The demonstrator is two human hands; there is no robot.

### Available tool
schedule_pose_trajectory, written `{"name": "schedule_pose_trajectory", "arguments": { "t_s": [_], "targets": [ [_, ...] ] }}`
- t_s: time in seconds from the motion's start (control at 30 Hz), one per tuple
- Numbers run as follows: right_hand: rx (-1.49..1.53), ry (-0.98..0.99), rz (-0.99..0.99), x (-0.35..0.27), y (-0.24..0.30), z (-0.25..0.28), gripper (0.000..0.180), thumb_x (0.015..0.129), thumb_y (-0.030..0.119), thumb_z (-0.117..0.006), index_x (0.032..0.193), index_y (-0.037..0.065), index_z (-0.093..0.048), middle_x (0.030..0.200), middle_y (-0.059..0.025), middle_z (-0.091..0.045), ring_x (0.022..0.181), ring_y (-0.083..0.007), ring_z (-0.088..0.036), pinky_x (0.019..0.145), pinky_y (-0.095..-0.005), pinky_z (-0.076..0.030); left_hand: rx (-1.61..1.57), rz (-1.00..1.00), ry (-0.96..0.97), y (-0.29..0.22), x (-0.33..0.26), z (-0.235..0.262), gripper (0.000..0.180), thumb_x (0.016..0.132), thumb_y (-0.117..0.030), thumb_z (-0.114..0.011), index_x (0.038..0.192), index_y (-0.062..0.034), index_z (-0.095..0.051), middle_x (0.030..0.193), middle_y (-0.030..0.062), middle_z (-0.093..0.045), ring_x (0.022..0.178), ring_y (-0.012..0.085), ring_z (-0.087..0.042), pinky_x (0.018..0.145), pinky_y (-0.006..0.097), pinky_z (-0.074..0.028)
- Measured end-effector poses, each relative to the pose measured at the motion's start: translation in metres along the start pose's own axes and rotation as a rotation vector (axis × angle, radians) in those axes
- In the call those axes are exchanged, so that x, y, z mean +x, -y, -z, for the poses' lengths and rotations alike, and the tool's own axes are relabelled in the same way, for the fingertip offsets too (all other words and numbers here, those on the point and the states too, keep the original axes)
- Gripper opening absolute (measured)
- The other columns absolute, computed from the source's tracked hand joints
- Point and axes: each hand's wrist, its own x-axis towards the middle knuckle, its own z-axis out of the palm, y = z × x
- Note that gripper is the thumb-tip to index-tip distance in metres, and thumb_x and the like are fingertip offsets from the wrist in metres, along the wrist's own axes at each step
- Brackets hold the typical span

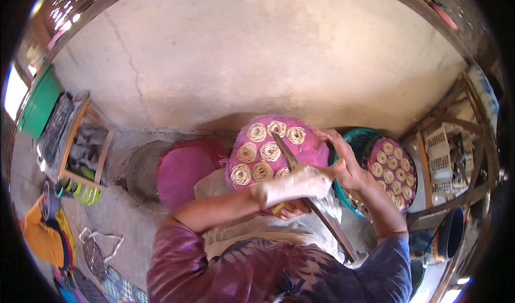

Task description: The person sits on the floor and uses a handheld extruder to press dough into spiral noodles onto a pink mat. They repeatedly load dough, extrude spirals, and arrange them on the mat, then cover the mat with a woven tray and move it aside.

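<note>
A round pink cloth-covered tray (314, 155) is in front of me, with several coiled nests of pale strands (270, 151) on it. My right hand (347, 166) is at the tray's right edge, fingers along the rim, and appears to grip it. My left hand (292, 209) is near the tray's front edge, its fingers curled beside a small yellow thing (278, 208). A pale, blurred wrapped bundle (295, 186) covers much of that hand, so what it grips is hidden. A long wooden bar (330, 222) slants from over the tray toward my lap.
To the right, another pink tray of nests (382, 158) stands beside a teal basin (339, 190). Left lie bare pink round mats (185, 177) and a grey round base (140, 171). A wooden stand (75, 137) with a green tub (40, 102) is far left. A wall (257, 51) rises ahead.
</note>
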Motion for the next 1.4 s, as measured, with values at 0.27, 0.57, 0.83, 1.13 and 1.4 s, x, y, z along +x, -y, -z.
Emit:
{"name": "schedule_pose_trajectory", "arguments": {
  "t_s": [0.27,0.57,0.83,1.13,1.4],
  "targets": [
    [-0.116,0.138,0.136,0.05,0.098,0.022,0.035,0.094,0.012,-0.055,0.125,0.001,-0.045,0.09,-0.0144,-0.063,0.07,-0.0225,-0.067,0.054,-0.0348,-0.053,0.19,0.002,0.263,-0.038,0.043,0.062,0.026,0.084,-0.019,-0.067,0.108,-0.0089,-0.067,0.087,0.0117,-0.068,0.084,0.0263,-0.067,0.073,0.033,-0.053],
    [0.378,-1.082,-0.392,-0.006,0.049,0.127,0.023,0.097,0.012,-0.043,0.119,0.013,-0.047,0.067,0.003,-0.039,0.047,-0.0077,-0.037,0.043,-0.0265,-0.038,0.752,-0.205,-0.576,-0.028,0.011,0.098,0.02,0.089,-0.011,-0.067,0.107,-0.0035,-0.067,0.09,0.0059,-0.073,0.083,0.0159,-0.07,0.071,0.031,-0.055],
    [0.807,-1.453,0.009,-0.041,-0.042,0.05,0.018,0.102,0.027,-0.045,0.103,0.012,-0.055,0.084,-0.0078,-0.061,0.083,-0.0212,-0.059,0.087,-0.0395,-0.048,-0.473,-0.378,-0.789,0.027,0.059,0.042,0.057,0.094,-0.034,-0.06,0.138,-0.0015,-0.043,0.137,0.0155,-0.051,0.126,0.0282,-0.049,0.105,0.044,-0.039],
    [-0.909,-0.231,-1.037,-0.255,-0.05,-0.018,0.044,0.09,0.045,-0.06,0.088,0.003,-0.073,0.1,-0.0174,-0.068,0.095,-0.0337,-0.066,0.08,-0.0427,-0.052,-0.567,-0.376,-0.742,-0.072,-0.021,0.139,0.016,0.089,-0.018,-0.055,0.085,-0.0108,-0.042,0.078,0.0006,-0.038,0.068,0.0128,-0.04,0.066,0.03,-0.038],
    [-1.04,0.797,-1.248,-0.388,-0.13,0.029,0.019,0.086,0.019,-0.055,0.09,0.006,-0.068,0.09,-0.0165,-0.07,0.081,-0.0325,-0.07,0.068,-0.048,-0.055,-0.988,0.187,-0.929,0.005,-0.121,0.091,0.013,0.093,-0.019,-0.057,0.083,-0.0118,-0.052,0.074,-0.0017,-0.048,0.071,0.0125,-0.049,0.068,0.028,-0.044]
  ]
}}
